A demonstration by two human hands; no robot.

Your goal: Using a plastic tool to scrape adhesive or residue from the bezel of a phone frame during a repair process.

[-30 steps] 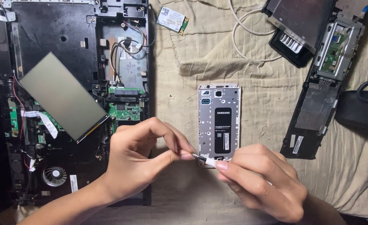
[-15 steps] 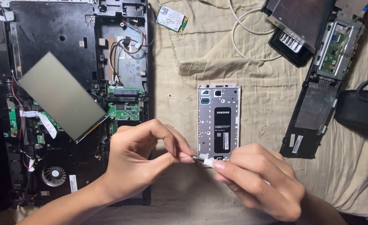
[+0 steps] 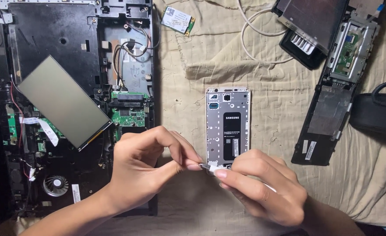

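Note:
An opened phone (image 3: pixel 228 126) lies back-side up on a beige cloth, its metal frame and black battery exposed. My left hand (image 3: pixel 151 170) and my right hand (image 3: pixel 263 188) meet at the phone's bottom edge. Both pinch a small white connector piece (image 3: pixel 209 167) between thumb and fingertips there. Whether the piece is plugged into the phone is hidden by my fingers.
A stripped laptop base (image 3: pixel 70 52) with a fan (image 3: pixel 55 184) and a loose grey display panel (image 3: pixel 64 101) fills the left. A small circuit card (image 3: pixel 177 19) lies at the top. Black laptop parts (image 3: pixel 328 109), a white cable (image 3: pixel 254 39) and a dark bag (image 3: pixel 378 113) sit at right.

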